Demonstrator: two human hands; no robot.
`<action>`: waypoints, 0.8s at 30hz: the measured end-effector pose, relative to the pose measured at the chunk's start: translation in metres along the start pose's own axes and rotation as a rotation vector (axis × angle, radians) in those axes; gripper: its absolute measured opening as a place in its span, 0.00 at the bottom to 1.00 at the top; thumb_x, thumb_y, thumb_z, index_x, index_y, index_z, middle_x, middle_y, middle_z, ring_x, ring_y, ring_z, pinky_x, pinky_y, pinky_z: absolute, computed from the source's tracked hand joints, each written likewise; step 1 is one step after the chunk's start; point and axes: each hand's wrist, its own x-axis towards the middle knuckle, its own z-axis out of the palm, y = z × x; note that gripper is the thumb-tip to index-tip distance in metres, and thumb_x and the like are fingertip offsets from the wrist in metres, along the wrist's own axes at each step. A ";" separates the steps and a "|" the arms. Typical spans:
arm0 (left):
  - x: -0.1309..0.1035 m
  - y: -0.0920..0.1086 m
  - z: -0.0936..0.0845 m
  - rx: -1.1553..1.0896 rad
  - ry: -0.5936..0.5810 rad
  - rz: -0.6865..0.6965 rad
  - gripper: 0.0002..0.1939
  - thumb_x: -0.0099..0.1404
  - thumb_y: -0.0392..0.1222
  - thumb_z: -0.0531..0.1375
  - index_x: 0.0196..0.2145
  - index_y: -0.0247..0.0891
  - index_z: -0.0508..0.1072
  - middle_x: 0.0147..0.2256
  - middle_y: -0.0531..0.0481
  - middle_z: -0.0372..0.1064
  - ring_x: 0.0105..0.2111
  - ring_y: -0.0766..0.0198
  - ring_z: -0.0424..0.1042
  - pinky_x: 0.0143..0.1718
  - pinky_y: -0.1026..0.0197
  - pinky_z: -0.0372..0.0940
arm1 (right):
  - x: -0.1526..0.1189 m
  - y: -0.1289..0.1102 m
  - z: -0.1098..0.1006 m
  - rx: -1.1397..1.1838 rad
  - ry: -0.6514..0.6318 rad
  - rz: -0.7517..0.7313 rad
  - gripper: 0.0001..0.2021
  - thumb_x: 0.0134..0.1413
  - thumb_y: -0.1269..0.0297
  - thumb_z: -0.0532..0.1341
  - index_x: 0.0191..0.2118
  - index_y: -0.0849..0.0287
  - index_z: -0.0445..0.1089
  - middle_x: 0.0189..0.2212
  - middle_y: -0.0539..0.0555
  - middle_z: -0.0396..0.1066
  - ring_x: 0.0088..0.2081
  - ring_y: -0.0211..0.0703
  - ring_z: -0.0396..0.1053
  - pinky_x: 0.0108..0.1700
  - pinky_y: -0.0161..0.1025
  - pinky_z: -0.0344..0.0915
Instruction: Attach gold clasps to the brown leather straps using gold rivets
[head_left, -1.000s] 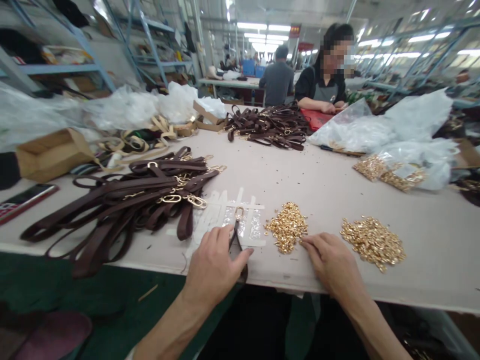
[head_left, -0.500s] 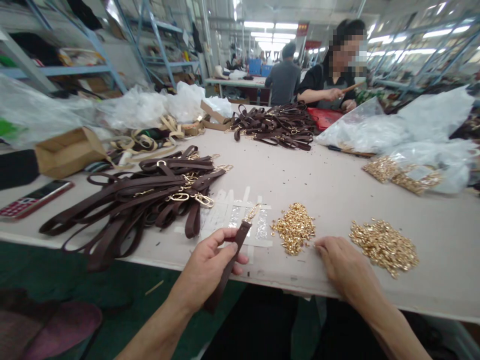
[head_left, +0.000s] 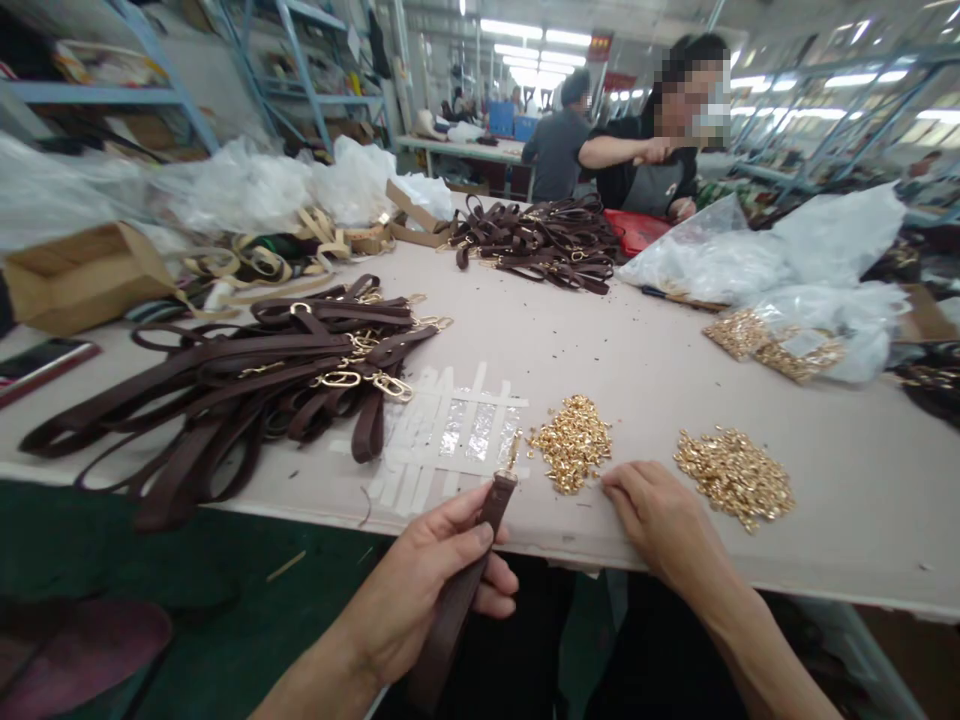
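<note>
My left hand [head_left: 450,570] is closed round a dark brown strap [head_left: 469,575], thumb on top, at the table's front edge. A gold clasp [head_left: 514,452] sticks up from the strap's end. My right hand [head_left: 664,515] rests on the table with its fingertips pinched together, by the lower right of a pile of small gold metal pieces [head_left: 574,442]. Whatever those fingertips may hold is hidden. To the right of that hand lies a second pile of gold pieces [head_left: 735,478]. Tape strips hold a clear plastic sheet [head_left: 480,430] on the tabletop behind the strap.
A heap of brown straps with gold clasps [head_left: 300,370] covers the left, beside a phone [head_left: 45,365] and cardboard box [head_left: 90,275]. More straps [head_left: 540,240] lie at the back, near a co-worker [head_left: 660,170]. Bagged gold pieces [head_left: 795,345] sit at right.
The strap in my left hand has come lower and nearer to me, and its clasp has turned edge-on. My right hand stays by the gold pile. The view has shifted slightly.
</note>
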 end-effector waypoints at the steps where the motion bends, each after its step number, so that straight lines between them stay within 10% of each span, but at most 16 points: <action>1: 0.000 -0.002 0.000 -0.002 0.005 0.014 0.16 0.60 0.39 0.67 0.46 0.40 0.77 0.36 0.51 0.70 0.25 0.69 0.71 0.25 0.67 0.69 | 0.000 -0.001 0.000 0.000 -0.004 -0.010 0.05 0.63 0.71 0.58 0.36 0.58 0.69 0.33 0.54 0.71 0.37 0.48 0.68 0.41 0.43 0.63; 6: 0.004 -0.009 -0.002 0.027 0.034 0.030 0.11 0.66 0.43 0.63 0.42 0.35 0.77 0.36 0.49 0.72 0.24 0.75 0.64 0.24 0.73 0.59 | -0.002 -0.004 -0.001 0.006 0.006 -0.079 0.06 0.65 0.72 0.55 0.39 0.59 0.69 0.32 0.54 0.71 0.37 0.47 0.68 0.42 0.43 0.63; 15: 0.000 -0.016 0.003 -0.043 -0.067 -0.086 0.12 0.66 0.47 0.61 0.34 0.34 0.73 0.24 0.47 0.72 0.25 0.63 0.72 0.36 0.58 0.70 | -0.009 -0.005 0.001 -0.040 0.029 -0.180 0.08 0.64 0.75 0.55 0.43 0.62 0.70 0.42 0.57 0.74 0.44 0.48 0.68 0.49 0.45 0.63; 24: 0.004 -0.029 0.004 0.070 0.024 -0.047 0.17 0.61 0.53 0.65 0.35 0.35 0.79 0.23 0.51 0.68 0.24 0.68 0.65 0.27 0.68 0.60 | -0.020 -0.004 0.000 0.215 0.122 0.036 0.09 0.59 0.78 0.55 0.38 0.58 0.68 0.33 0.52 0.71 0.37 0.44 0.67 0.41 0.40 0.63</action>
